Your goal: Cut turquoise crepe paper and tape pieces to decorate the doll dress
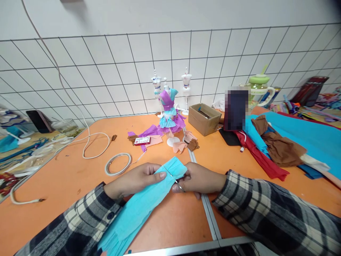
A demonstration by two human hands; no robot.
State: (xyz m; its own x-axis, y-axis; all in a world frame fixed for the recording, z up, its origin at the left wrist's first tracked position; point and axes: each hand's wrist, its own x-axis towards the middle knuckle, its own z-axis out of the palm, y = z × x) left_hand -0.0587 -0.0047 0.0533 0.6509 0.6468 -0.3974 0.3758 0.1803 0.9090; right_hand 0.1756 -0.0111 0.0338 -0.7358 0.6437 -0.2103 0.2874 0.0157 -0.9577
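A long folded strip of light-blue crepe paper (149, 201) slants from the table's front edge up to between my hands. My left hand (145, 177) pinches it near the upper end, thumb on top. In my right hand (199, 177) is a small pair of scissors (179, 184), its blades across the paper and a metal finger loop showing by the thumb. Part of the scissors is hidden by my fingers. Beyond my hands stands a small dress form (167, 103) in purple and blue paper, with scraps of purple, pink and brown paper around its base.
A roll of tape (118, 164) lies left of my hands, near a white cable (99, 156). Further back are a small red-and-white box (142, 141), a cardboard box (204, 119) and a propped phone (236, 110). Brown crepe paper (279, 142) and red crepe paper (262, 160) lie at right.
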